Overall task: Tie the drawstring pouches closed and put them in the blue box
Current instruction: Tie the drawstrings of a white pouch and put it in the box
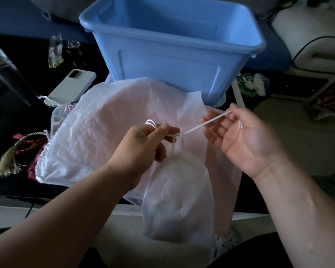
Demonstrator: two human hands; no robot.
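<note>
light blue box point(170, 60), sheer white pouch point(178, 200), white drawstring point(205, 123), pale pink sheet point(124, 113), grey phone point(72, 87)

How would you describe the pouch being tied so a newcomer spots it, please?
Start at the blue box and come down over the pale bag before it. The pouch hangs below the left hand and right hand on a white cord, the only one aloft.

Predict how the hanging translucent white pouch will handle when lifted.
Probably floppy: the pouch sags below its gathered neck. Likely light: a thin drawstring carries it. May swing, since it hangs free.
</note>
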